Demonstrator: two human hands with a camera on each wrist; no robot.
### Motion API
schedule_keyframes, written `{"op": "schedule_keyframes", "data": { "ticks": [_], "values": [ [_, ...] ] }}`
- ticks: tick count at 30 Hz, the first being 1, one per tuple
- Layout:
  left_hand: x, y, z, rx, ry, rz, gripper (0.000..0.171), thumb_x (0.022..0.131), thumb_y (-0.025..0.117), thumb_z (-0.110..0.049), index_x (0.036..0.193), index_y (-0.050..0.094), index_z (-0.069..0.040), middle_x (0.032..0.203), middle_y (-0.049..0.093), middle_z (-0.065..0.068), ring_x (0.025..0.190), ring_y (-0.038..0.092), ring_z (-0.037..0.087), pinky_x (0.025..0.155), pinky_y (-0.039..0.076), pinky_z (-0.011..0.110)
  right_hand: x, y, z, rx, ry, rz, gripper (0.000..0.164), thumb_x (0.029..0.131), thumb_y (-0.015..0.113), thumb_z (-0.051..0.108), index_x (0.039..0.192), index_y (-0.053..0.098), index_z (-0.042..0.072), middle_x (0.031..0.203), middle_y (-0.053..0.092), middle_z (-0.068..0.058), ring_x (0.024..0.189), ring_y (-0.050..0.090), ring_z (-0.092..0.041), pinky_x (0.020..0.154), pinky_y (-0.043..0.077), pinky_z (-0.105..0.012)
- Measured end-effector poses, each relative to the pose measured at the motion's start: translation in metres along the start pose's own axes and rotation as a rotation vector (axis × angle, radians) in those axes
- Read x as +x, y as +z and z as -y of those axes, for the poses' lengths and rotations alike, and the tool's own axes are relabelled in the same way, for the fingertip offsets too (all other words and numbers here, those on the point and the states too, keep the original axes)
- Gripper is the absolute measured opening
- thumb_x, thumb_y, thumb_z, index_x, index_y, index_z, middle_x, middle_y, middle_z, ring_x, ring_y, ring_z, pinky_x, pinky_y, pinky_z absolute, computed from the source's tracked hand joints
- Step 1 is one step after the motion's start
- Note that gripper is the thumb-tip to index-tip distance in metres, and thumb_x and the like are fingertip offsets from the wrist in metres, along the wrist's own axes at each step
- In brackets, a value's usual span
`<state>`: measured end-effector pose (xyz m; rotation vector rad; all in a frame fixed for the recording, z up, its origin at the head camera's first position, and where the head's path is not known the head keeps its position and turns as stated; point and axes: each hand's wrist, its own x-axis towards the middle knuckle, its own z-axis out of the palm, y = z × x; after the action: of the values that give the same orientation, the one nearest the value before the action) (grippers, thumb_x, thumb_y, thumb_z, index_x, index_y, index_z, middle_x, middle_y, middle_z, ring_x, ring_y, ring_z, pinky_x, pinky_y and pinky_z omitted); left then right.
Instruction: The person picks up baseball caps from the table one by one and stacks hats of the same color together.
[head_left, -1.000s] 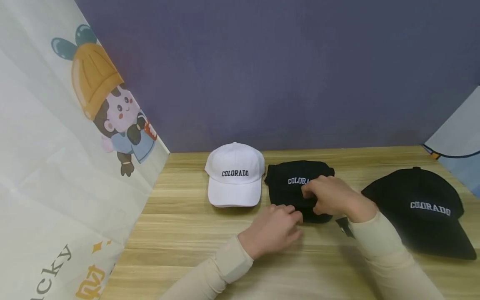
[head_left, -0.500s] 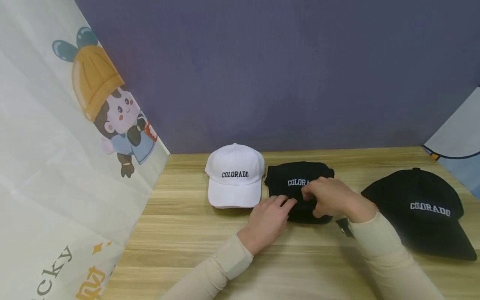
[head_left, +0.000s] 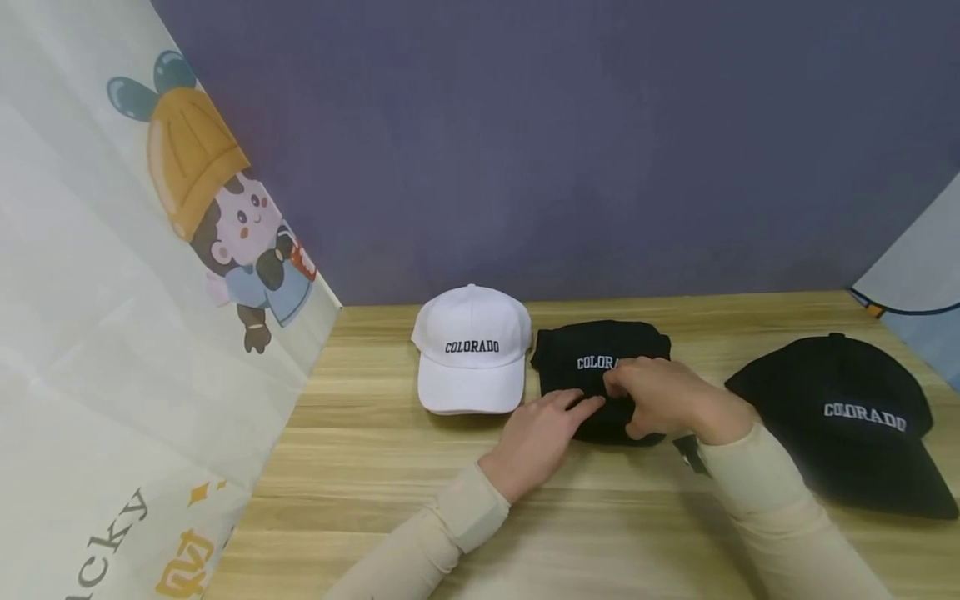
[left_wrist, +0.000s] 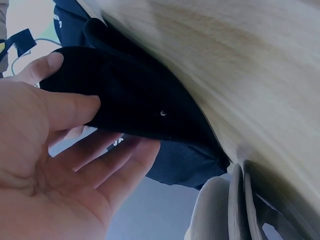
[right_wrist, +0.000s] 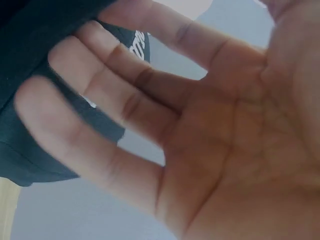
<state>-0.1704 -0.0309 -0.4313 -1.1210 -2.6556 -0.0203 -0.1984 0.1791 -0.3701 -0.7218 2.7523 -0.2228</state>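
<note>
A black baseball cap point(head_left: 604, 338) with white "COLORADO" lettering lies on the wooden table, its brim towards me and part of the lettering covered by my right hand. My left hand point(head_left: 536, 440) grips the left part of the brim. In the left wrist view its thumb lies on one face of the black brim point(left_wrist: 145, 100) and the fingers are behind. From the right, my right hand point(head_left: 675, 402) pinches the brim, fingers on top and thumb at the front edge. The right wrist view shows its bent fingers point(right_wrist: 95, 90) against the black cloth; its thumb contact is hidden there.
A white "COLORADO" cap point(head_left: 472, 385) sits just left of the black one. Another black cap point(head_left: 840, 383) lies at the right, near my right forearm, with a small dark tag point(head_left: 692, 454) beside it. A dark wall point(head_left: 585, 167) stands behind the wooden table point(head_left: 360, 467).
My left hand has moved up and forward from in front of the middle cap onto its brim. My right hand has stayed in place; the caps have not visibly moved.
</note>
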Motion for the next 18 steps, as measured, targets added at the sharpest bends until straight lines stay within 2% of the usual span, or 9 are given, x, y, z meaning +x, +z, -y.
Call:
{"op": "schedule_keyframes", "data": {
  "ticks": [7,13,18],
  "values": [
    [-0.001,-0.0028,0.0014,-0.015,0.006,0.049,0.056,0.096,0.069,-0.011,0.148,0.054,-0.027,0.141,0.063,0.003,0.129,0.062,0.017,0.091,0.058,0.029,0.0016,0.0034,0.0024,0.026,0.044,0.074,0.054,0.072,0.089,0.024,0.119,0.064,0.013,0.126,0.059,-0.01,0.11,0.062,-0.033,0.078,0.054,-0.049],
    [-0.0015,-0.0019,0.0019,0.001,0.046,0.043,0.054,0.095,0.07,-0.012,0.146,0.056,-0.025,0.14,0.063,0.004,0.126,0.063,0.018,0.096,0.056,0.029,0.0005,0.0042,0.0017,0.056,0.027,0.084,0.067,0.07,0.092,0.041,0.122,0.062,0.011,0.121,0.059,-0.007,0.109,0.061,-0.03,0.083,0.055,-0.05],
    [-0.0016,0.0003,0.0016,0.014,0.058,0.072,0.052,0.097,0.068,-0.014,0.147,0.055,-0.025,0.146,0.059,0.003,0.123,0.063,0.019,0.094,0.057,0.029,-0.001,0.0031,0.0008,0.094,0.03,0.095,0.067,0.073,0.089,0.047,0.123,0.064,0.009,0.122,0.06,-0.006,0.11,0.064,-0.03,0.088,0.055,-0.051]
  ]
}}
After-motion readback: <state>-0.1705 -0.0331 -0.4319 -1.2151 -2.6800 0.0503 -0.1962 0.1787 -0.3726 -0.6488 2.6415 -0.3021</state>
